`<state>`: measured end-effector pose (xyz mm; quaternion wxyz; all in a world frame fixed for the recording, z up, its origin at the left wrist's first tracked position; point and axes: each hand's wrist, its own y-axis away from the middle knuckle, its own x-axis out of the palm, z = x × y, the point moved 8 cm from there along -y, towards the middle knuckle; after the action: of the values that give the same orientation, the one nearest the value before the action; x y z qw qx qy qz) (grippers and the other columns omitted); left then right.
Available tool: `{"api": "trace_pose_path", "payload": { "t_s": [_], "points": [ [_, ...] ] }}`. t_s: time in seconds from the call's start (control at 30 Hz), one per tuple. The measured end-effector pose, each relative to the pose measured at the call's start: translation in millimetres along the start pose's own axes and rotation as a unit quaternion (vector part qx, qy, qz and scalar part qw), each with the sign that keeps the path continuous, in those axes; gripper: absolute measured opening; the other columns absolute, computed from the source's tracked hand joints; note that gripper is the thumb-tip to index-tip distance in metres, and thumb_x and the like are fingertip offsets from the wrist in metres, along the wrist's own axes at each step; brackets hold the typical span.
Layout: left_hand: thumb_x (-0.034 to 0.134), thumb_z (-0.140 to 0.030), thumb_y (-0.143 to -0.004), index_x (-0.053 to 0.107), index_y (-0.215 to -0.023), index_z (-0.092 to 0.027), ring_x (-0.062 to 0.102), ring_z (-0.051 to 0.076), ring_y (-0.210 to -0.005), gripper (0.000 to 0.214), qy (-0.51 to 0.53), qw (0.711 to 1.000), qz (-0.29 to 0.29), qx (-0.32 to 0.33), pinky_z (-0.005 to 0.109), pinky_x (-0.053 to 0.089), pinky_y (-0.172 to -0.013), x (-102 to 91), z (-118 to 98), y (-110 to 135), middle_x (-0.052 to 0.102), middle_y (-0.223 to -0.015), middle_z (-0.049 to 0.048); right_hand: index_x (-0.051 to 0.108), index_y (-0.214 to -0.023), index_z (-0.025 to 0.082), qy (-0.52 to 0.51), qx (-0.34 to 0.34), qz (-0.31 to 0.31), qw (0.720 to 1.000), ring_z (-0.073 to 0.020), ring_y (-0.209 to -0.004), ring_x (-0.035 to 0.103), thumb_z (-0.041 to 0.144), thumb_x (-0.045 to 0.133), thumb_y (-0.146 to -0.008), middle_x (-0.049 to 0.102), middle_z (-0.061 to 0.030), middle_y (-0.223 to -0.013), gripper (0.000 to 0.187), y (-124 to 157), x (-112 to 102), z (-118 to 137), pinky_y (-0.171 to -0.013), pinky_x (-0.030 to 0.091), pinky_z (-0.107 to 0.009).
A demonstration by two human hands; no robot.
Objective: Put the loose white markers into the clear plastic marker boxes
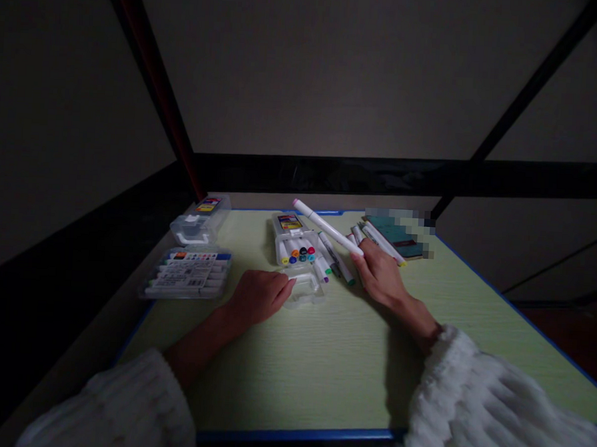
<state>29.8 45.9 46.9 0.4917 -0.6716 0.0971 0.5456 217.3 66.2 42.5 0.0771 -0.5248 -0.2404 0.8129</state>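
Note:
My right hand [383,278] pinches a white marker [328,228] with a pink cap, held tilted above the table, cap pointing up and left. My left hand [257,296] rests on the table with its fingers curled against the open lid of a clear plastic marker case [297,250]. Several markers with coloured ends stand in that case. More loose markers [334,262] lie between the case and my right hand. Both arms wear fluffy white sleeves.
A pale green table [321,371] with a blue edge carries two more clear marker cases, one shut at the far left [200,222] and one full near the left edge [188,274]. A dark teal booklet [398,239] lies far right. Dark metal bars frame the space.

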Motion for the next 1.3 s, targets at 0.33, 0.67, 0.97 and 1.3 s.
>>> {"api": "trace_pose_path", "payload": {
  "t_s": [0.33,0.67,0.97,1.3],
  "points": [
    [0.034,-0.022,-0.088,0.048,-0.066,-0.016,0.05,0.011,-0.049,0.027,0.007,0.999,-0.04,0.01,0.021,0.032,-0.045,-6.7,-3.2,-0.7,0.052,-0.059,-0.0002,0.045,-0.076,0.019,-0.014,-0.059,-0.018,0.998,-0.0206,-0.066,0.049,0.04,0.024,-0.09,0.049,-0.0067,-0.073,0.033,0.9,1.3,4.4,-0.06,0.037,-0.032],
    [0.039,-0.018,-0.084,0.038,-0.114,-0.014,0.06,0.012,-0.062,0.03,0.036,0.997,-0.073,-0.006,0.019,0.04,-0.044,-13.0,-0.9,1.7,0.061,-0.097,0.0085,0.039,-0.073,0.02,-0.015,-0.106,-0.015,0.994,-0.0178,-0.061,0.044,0.038,0.025,-0.091,0.044,-0.003,-0.068,0.029,2.7,0.6,12.9,-0.056,0.036,-0.03],
    [0.042,-0.015,-0.083,0.017,-0.134,-0.017,0.06,0.012,-0.062,0.057,0.067,0.993,-0.089,-0.029,0.021,0.047,-0.051,-15.7,3.1,1.1,0.059,-0.11,0.0125,0.042,-0.07,0.02,-0.023,-0.176,-0.014,0.984,-0.0167,-0.06,0.043,0.035,0.025,-0.092,0.045,-0.0038,-0.067,0.031,4.6,0.4,25.4,-0.055,0.036,-0.03],
    [0.043,-0.014,-0.081,0.005,-0.138,-0.017,0.059,0.011,-0.058,0.069,0.068,0.992,-0.081,-0.072,0.024,0.051,-0.058,-12.7,10.8,1.1,0.057,-0.118,0.0135,0.042,-0.071,0.02,-0.025,-0.194,0.006,0.981,-0.0163,-0.06,0.043,0.035,0.026,-0.092,0.045,-0.0037,-0.068,0.03,6.6,2.8,29.6,-0.056,0.036,-0.029]
  ]
}}
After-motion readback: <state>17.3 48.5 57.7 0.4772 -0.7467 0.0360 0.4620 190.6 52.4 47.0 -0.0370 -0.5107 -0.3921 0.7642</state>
